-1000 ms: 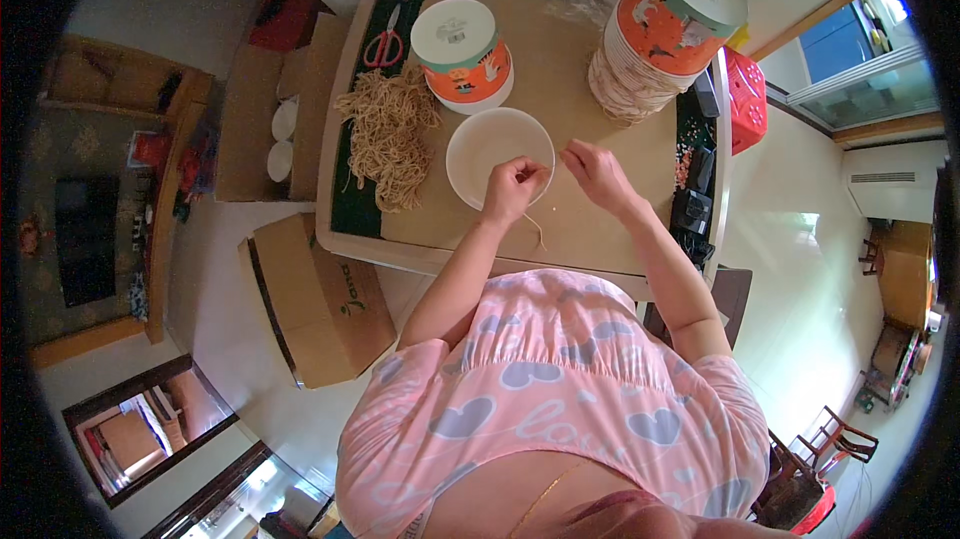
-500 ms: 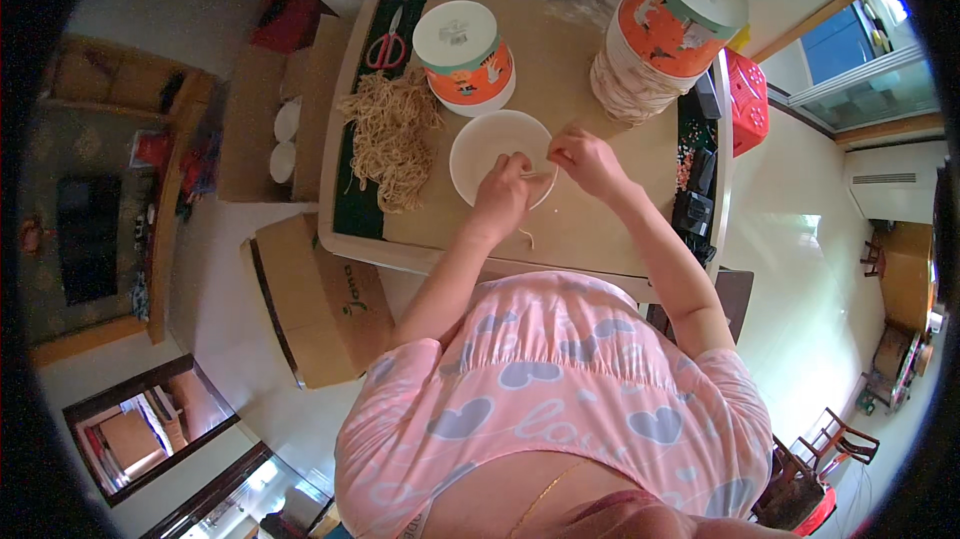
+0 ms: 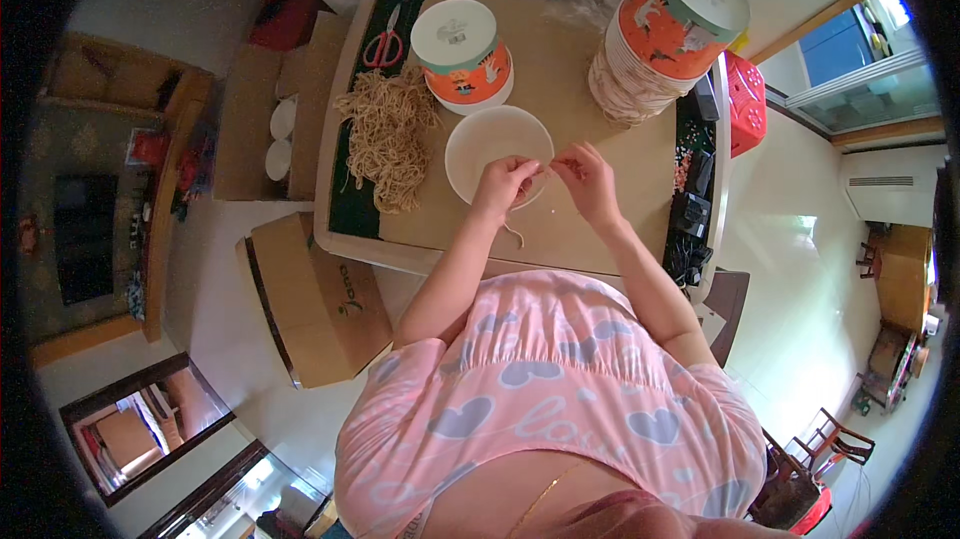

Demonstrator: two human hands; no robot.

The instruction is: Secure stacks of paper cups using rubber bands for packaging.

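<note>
A white round paper tub point(image 3: 478, 144) with its open mouth up stands in front of me on the table. At its near right rim my left hand point(image 3: 507, 187) pinches a thin piece of twine point(image 3: 515, 236), whose loose end hangs below the hand. My right hand point(image 3: 588, 187) is just beside it, thumb and fingertips pinched together close to the rim; the twine seems to run between both hands, though the strand there is too fine to follow. A tangled heap of beige twine point(image 3: 388, 139) lies left of the tub. Behind it stands an orange-patterned tub point(image 3: 465, 74) turned bottom up.
Red-handled scissors point(image 3: 384, 47) lie at the far left. A tall stack of tubs point(image 3: 660, 44) wound with twine stands at the right. Black devices point(image 3: 690, 211) line the right edge, with a red basket point(image 3: 745, 104) beyond. Cardboard boxes point(image 3: 320, 299) stand on the floor at left.
My right hand has turned and lowered slightly, its fingers now closer to the left hand's. The left fingers have risen out of the tub toward its right rim.
</note>
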